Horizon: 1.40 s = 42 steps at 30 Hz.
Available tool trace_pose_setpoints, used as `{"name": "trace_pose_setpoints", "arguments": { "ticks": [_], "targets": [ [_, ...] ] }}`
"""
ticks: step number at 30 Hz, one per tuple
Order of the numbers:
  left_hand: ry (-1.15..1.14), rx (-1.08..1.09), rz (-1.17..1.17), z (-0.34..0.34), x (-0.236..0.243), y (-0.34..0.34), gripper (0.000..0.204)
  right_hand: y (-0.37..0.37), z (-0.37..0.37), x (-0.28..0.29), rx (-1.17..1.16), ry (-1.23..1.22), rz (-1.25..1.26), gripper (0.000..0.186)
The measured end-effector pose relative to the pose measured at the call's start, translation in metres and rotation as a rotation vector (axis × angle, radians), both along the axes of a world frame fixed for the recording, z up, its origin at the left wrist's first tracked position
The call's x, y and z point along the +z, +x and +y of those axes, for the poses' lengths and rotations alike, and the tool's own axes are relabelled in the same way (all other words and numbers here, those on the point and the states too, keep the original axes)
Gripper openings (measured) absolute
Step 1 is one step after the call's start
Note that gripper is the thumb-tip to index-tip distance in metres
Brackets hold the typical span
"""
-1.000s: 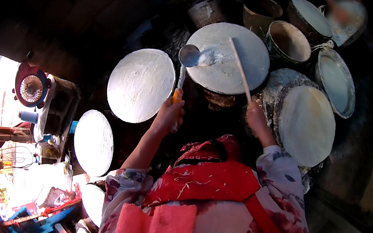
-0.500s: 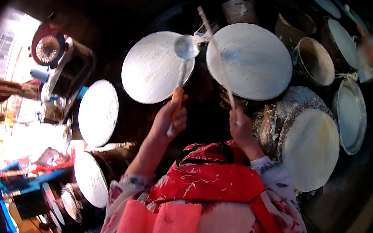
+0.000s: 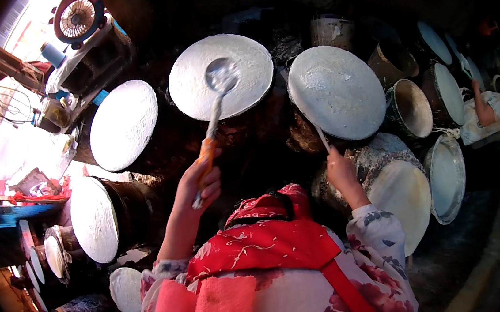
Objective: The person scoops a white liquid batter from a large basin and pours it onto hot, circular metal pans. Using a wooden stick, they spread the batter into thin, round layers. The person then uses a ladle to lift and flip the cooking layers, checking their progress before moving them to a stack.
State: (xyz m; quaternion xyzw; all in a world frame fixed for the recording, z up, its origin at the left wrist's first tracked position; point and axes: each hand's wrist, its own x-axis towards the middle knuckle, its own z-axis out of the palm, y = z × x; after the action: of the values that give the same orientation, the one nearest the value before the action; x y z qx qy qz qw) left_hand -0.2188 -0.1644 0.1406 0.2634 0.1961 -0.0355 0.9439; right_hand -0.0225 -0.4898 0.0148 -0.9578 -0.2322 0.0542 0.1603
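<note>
My left hand is wrapped round the orange handle of a long ladle, whose round bowl lies over the white, rough-textured surface of a large round drum-like vat ahead of me. Whether the bowl touches that surface I cannot tell. My right hand grips a thin pale stick, which slants up to the near rim of a second vat, also white on top. Past that rim the stick cannot be made out. Dark space separates both hands.
More white-topped vats stand at left and lower left. Close on the right are a crusted vat, an open brown pot and a metal-rimmed basin. A fan stands far left; another person's arm shows far right.
The ladle has moved left, from the gap between the two vats to over the left one. The stick, earlier raised across the right vat, now shows only below its rim. The view has shifted.
</note>
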Motion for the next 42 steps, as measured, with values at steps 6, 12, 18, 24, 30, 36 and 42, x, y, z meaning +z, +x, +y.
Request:
{"name": "trace_pose_setpoints", "arguments": {
  "ticks": [6,12,18,24,30,36,42],
  "targets": [
    [-0.181,0.208,0.105,0.009,-0.02,-0.117,0.036,0.002,0.002,0.01,-0.104,-0.088,0.029,0.022],
    [-0.428,0.278,0.129,0.006,-0.047,-0.184,0.025,0.004,-0.022,-0.019,-0.219,0.083,0.03,0.021],
    [-0.433,0.35,0.126,-0.003,-0.056,-0.213,0.021,-0.044,-0.013,0.006,-0.184,0.162,0.108,0.022],
    [-0.214,0.367,0.19,-0.012,-0.044,-0.219,0.025,-0.076,-0.026,0.004,-0.015,-0.064,-0.045,0.019],
    [-0.234,0.36,0.058,-0.007,-0.046,-0.209,0.028,-0.064,-0.026,-0.007,-0.15,-0.045,0.017,0.027],
    [-0.137,0.371,0.086,0.001,-0.033,-0.171,0.028,-0.051,0.035,0.019,-0.087,0.057,0.048,0.034],
    [-0.036,0.434,0.13,0.022,-0.022,-0.124,0.028,-0.031,0.03,0.006,-0.08,0.074,0.025,0.032]
  ]
}}
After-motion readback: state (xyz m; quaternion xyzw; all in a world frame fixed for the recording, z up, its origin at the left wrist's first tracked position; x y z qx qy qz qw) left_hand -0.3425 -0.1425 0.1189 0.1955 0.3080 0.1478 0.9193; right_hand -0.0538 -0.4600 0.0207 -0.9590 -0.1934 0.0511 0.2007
